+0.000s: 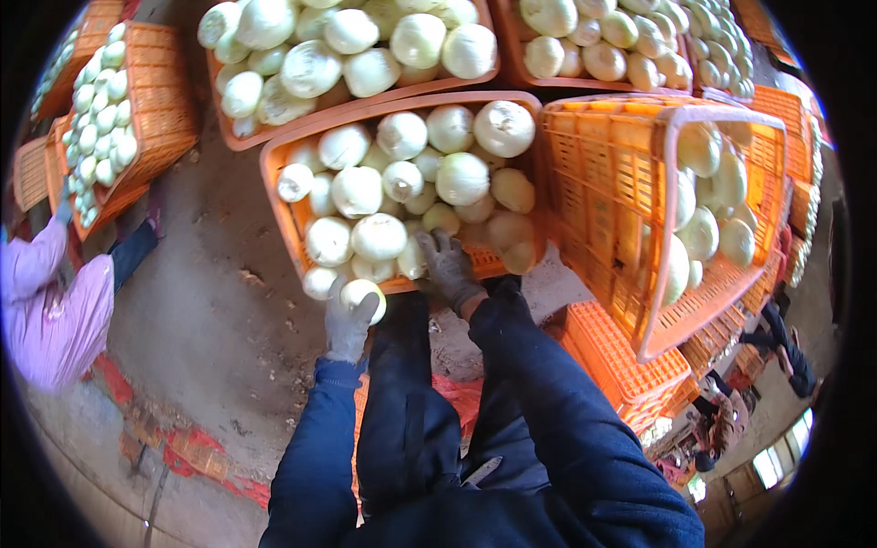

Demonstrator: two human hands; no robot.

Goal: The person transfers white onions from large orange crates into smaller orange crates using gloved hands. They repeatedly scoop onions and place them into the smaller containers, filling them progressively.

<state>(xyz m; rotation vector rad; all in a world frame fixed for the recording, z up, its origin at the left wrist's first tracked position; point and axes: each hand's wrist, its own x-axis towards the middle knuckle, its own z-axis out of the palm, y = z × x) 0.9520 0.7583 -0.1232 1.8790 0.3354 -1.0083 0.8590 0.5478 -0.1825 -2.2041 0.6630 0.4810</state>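
Observation:
My left hand point(348, 322), in a grey work glove, grips a pale peeled onion point(363, 299) at the near left corner of an orange plastic crate point(282, 226). That crate holds many white, peeled-looking onions point(357, 192). My right hand point(449, 264), gloved too, reaches over the crate's near side, its fingertips against the onions; whether it grasps one is hidden. Right of it, a tilted orange crate point(603, 157) rests with its opening facing right and onions point(699, 233) inside.
Full onion crates point(236, 140) stand behind, and another full one point(161, 103) at the left beside a co-worker point(62, 315) in pink. Stacked orange crates point(627, 353) stand near my right side. Other people point(726, 418) are at the far right. Red netting point(459, 401) lies on the floor by my legs.

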